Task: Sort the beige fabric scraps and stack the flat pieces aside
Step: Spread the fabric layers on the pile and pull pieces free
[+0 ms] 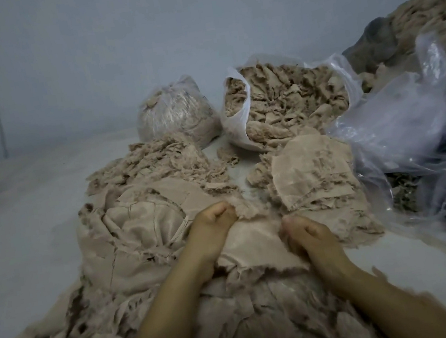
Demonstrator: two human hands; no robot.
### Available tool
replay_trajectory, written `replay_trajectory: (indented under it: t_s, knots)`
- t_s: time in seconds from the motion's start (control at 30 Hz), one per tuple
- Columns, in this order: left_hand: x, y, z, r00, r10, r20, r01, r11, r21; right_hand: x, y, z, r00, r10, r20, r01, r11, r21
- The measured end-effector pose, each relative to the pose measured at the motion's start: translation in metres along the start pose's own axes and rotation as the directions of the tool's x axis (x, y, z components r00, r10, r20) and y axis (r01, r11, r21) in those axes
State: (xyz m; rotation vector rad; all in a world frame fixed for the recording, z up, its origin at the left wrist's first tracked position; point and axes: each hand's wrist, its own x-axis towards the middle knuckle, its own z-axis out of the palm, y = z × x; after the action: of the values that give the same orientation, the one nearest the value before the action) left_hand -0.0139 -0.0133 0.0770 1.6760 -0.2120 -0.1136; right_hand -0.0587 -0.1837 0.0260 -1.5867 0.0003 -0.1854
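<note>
1. Pale floor (26, 256) under a bare grey-blue wall (138, 36), and beige scraps are everywhere.
2. At the near edge, the loose scrap heap (132, 269) spreads under both forearms.
3. Left hand (214, 225) is curled tight, pinching a frayed piece (248, 211); right hand (308, 232) is fisted on the smooth scrap (244, 241) between them.
4. Just beyond the right hand sits the flat stack (309, 173).
5. Farther back: an open bag (287, 101) brimming with scraps, a tied bag (175, 112) and crumpled clear plastic (398, 113) toward the right edge.
6. Risk: frayed fibres snagging could drag neighbouring scraps along and topple that stack.
</note>
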Motion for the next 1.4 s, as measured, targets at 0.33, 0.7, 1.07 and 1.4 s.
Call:
replay_trajectory:
  t_s: [0.33, 0.7, 1.07, 1.4]
  knots:
    - [-0.032, -0.006, 0.029, 0.994, -0.089, 0.058, 0.089, 0.996, 0.004, 0.019, -0.036, 0.014, 0.989, -0.092, -0.114, 0.092, 0.996, -0.007]
    - [-0.028, -0.032, 0.031, 0.898, -0.002, -0.440, -0.003, 1.000, -0.011, 0.039, -0.034, -0.024, 0.881, 0.036, -0.472, 0.085, 0.969, 0.234]
    - [-0.027, -0.009, 0.083, 0.914, -0.187, -0.360, 0.081, 0.953, -0.292, 0.031, -0.023, 0.011, 0.908, -0.035, -0.417, 0.118, 0.977, 0.176]
    - [-0.025, -0.007, 0.079, 0.903, -0.242, -0.354, -0.009, 0.815, -0.580, 0.049, -0.035, 0.015, 0.876, 0.062, -0.478, 0.154, 0.904, 0.400]
